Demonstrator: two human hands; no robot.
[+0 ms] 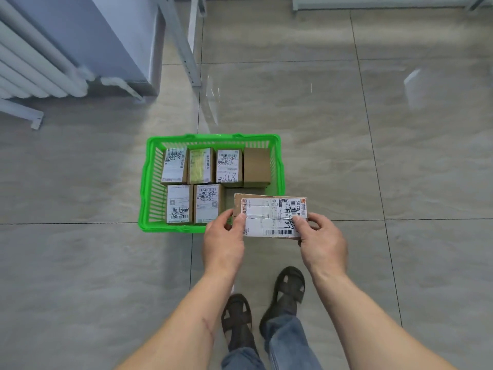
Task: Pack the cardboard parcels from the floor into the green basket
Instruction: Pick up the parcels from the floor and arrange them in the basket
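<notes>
A green plastic basket (149, 182) stands on the tiled floor in front of me. Inside it lie several cardboard parcels in two rows, most with white shipping labels, such as one at the front (209, 202) and a plain brown one at the back right (256, 166). I hold another cardboard parcel (269, 214) with a white label flat above the basket's front right corner. My left hand (224, 243) grips its left end and my right hand (321, 243) grips its right end.
A white radiator (32, 65) and a pale cabinet (106, 41) stand at the far left. A metal frame leg (190, 62) rises behind the basket. My feet in dark sandals (289, 287) are below the hands.
</notes>
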